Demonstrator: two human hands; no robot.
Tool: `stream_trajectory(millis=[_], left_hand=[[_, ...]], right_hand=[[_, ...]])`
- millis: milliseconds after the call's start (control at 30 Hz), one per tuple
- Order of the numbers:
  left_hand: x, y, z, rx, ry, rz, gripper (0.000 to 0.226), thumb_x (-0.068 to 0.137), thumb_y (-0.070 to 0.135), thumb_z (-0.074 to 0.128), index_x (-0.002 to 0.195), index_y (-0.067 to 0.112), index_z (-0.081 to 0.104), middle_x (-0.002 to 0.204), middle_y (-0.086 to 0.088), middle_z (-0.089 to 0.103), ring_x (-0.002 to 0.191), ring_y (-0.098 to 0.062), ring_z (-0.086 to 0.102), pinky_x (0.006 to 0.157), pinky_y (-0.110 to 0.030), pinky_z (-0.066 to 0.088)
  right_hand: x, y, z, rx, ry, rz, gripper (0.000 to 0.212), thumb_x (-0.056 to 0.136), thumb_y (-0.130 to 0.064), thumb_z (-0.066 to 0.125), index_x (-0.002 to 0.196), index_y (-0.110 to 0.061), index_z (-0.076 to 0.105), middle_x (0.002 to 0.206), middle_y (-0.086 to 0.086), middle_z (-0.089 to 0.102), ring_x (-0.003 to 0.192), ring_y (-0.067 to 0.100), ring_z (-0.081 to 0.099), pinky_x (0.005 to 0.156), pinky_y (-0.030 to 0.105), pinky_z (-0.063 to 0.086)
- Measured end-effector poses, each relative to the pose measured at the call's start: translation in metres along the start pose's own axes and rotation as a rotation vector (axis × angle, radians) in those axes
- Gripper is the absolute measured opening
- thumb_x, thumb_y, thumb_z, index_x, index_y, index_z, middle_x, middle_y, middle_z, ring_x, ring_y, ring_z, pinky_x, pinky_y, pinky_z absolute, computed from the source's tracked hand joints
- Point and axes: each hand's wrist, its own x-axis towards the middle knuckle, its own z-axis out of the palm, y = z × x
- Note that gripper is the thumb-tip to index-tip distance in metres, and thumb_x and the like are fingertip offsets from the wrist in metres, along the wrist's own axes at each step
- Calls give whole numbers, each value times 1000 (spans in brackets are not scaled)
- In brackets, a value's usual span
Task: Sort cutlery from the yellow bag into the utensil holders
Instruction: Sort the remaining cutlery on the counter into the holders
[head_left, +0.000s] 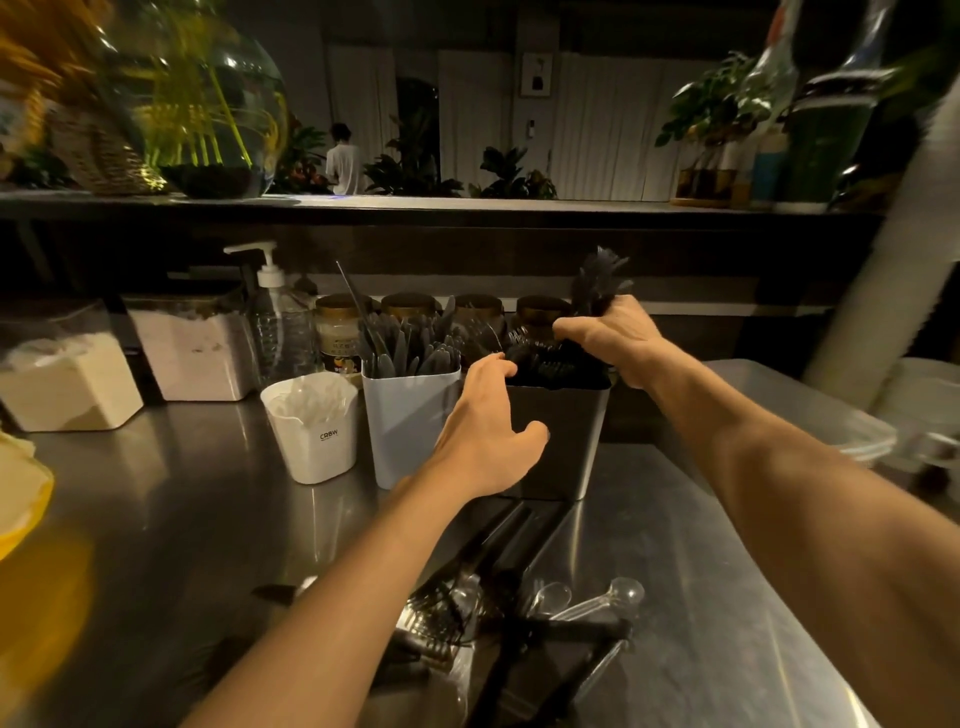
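Note:
My right hand (613, 338) grips a bundle of black plastic forks (597, 280), tines up, over the black holder (566, 436), which is full of black forks. My left hand (488, 431) grips the black holder's near left wall, fingers over the rim and thumb on the front. Left of it stands a pale blue holder (405, 421) full of black knives. A white cup (314, 431) with clear cutlery stands further left. Loose black forks and knives (493, 597) and clear spoons (597, 600) lie on the steel counter in front. The yellow bag (21, 499) shows at the left edge.
Along the back stand flour containers (192, 353), a pump bottle (272, 312) and lidded jars (340, 327). A clear lidded tub (810, 405) sits at the right. A raised shelf (467, 208) holds a glass bowl vase and plants. A person stands far behind.

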Motion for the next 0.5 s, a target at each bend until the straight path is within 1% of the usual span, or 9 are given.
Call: stream_trajectory(millis=[67, 100, 133, 200, 233, 300, 367, 433, 500], left_hand=[[-2, 0, 0, -15, 1, -5, 73, 92, 22, 68, 153, 19, 28, 162, 4, 21, 147, -15, 24, 103, -21, 25], [-2, 0, 0, -24, 2, -9, 73, 92, 22, 67, 153, 19, 27, 162, 4, 22, 147, -15, 25, 103, -21, 25], [-3, 0, 0, -34, 3, -13, 73, 92, 22, 67, 153, 19, 27, 161, 3, 23, 146, -15, 26, 103, -21, 26], [-4, 1, -1, -60, 15, -39, 72, 92, 24, 67, 152, 18, 28, 157, 1, 28, 142, -17, 31, 101, -22, 30], [-4, 1, -1, -78, 27, -65, 71, 92, 25, 68, 151, 18, 29, 153, 0, 31, 138, -17, 36, 99, -23, 33], [-1, 2, -5, -147, 64, -132, 68, 91, 27, 69, 146, 18, 31, 139, 0, 40, 120, -14, 44, 87, -19, 40], [3, 4, -7, -258, 103, -186, 62, 90, 25, 70, 139, 18, 33, 116, 7, 44, 96, -5, 47, 67, -14, 38], [8, 8, -6, -364, 136, -209, 57, 89, 20, 72, 130, 19, 32, 100, 14, 41, 83, 0, 46, 58, -10, 38], [13, 12, -5, -423, 155, -207, 57, 89, 15, 72, 127, 17, 30, 97, 15, 38, 81, 1, 44, 53, -6, 42]], right_hand=[[1, 3, 6, -87, -41, 1, 54, 61, -58, 76, 102, -24, 70, 100, 6, 72, 101, 28, 67, 97, 47, 53], [0, 5, 9, -70, -69, 13, 55, 59, -61, 74, 100, -26, 70, 101, 6, 72, 102, 29, 66, 98, 46, 51], [-7, 4, 10, -26, -102, 24, 46, 66, -57, 75, 100, -26, 69, 102, 6, 71, 102, 28, 65, 94, 40, 51], [-16, 6, 8, 40, -168, 29, 26, 87, -38, 74, 108, -23, 69, 105, 5, 69, 99, 19, 63, 78, 27, 50], [-18, 10, 5, 59, -175, 12, 27, 90, -33, 74, 114, -22, 69, 107, 3, 69, 98, 16, 63, 75, 25, 48], [-22, 14, 2, 137, -177, -37, 35, 87, -33, 79, 119, -23, 70, 110, 1, 71, 102, 16, 65, 79, 26, 50], [-25, 14, -1, 238, -181, -45, 33, 85, -31, 81, 116, -22, 73, 108, 2, 75, 103, 18, 70, 81, 27, 54], [-28, 10, -3, 337, -164, -57, 25, 86, -27, 80, 108, -16, 75, 99, 4, 78, 93, 18, 75, 71, 25, 57], [-31, 3, -3, 429, -116, -77, 23, 84, -23, 81, 103, -13, 73, 91, 5, 78, 83, 16, 76, 62, 24, 58]])
